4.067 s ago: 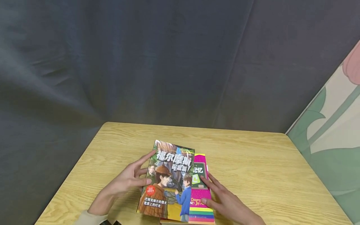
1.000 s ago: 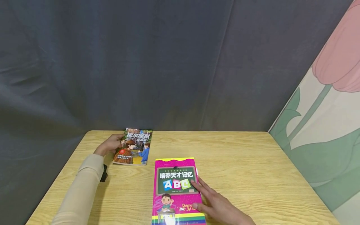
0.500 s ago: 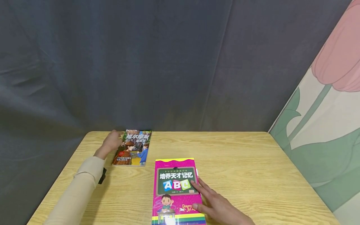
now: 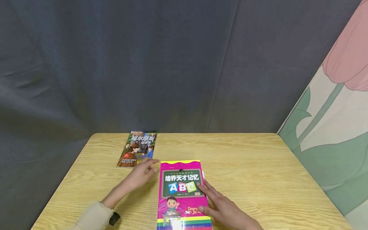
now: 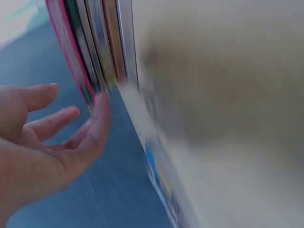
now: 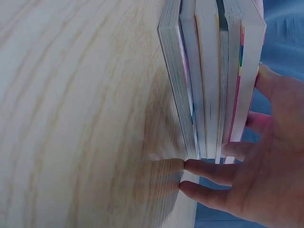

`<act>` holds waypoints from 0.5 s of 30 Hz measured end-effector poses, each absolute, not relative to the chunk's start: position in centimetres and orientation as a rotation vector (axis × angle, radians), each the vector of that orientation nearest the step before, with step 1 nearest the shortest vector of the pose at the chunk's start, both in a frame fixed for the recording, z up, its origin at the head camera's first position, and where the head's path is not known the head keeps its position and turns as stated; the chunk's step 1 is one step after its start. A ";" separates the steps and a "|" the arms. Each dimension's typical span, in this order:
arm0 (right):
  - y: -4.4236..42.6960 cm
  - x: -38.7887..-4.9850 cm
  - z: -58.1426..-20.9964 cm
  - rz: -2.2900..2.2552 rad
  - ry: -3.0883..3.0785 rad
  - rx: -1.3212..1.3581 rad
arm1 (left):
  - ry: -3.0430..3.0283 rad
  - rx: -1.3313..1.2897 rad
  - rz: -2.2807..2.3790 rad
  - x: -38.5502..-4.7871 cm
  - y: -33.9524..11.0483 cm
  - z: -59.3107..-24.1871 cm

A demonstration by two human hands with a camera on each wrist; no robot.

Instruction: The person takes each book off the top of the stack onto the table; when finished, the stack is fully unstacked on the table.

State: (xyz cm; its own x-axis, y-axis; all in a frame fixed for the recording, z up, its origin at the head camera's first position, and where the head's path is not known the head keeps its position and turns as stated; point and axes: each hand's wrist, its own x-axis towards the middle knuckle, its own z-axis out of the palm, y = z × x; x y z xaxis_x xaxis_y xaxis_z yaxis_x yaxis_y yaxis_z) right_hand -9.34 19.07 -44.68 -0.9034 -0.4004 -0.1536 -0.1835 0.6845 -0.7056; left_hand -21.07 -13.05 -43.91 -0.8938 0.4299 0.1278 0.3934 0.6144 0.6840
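Observation:
A pink book [image 4: 169,166] with "ABC" on its cover lies on top of a stack of books [image 6: 209,85] near the table's front edge. My right hand [image 4: 227,207] rests against the stack's right side, its thumb and one finger on the pink cover. In the right wrist view other fingers of that hand touch the table beside the stack. My left hand [image 4: 136,177] hovers just left of the stack with nothing in it, fingers loosely bent. A comic-style book [image 4: 135,150] lies flat at the back left, partly behind the left hand's fingers.
Beneath everything is a light wooden table [image 4: 244,166]. A dark curtain [image 4: 178,70] hangs behind its back edge. To the right stands a wall [image 4: 339,121] painted with a pink tulip and green leaves.
The left hand carried the comic-style book from the stack to the back left and let it go. It has since moved back to the stack's left side. The right hand has stayed by the stack.

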 end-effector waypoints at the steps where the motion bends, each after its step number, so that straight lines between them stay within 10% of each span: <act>1: 19.0 -9.4 -44.7 -1.046 2.602 -0.467 | 2.749 0.711 1.187 -20.0 -12.7 -44.1; 15: 18.1 -11.7 -43.5 -0.984 2.795 -0.498 | 2.556 0.634 1.352 -14.5 -11.4 -45.9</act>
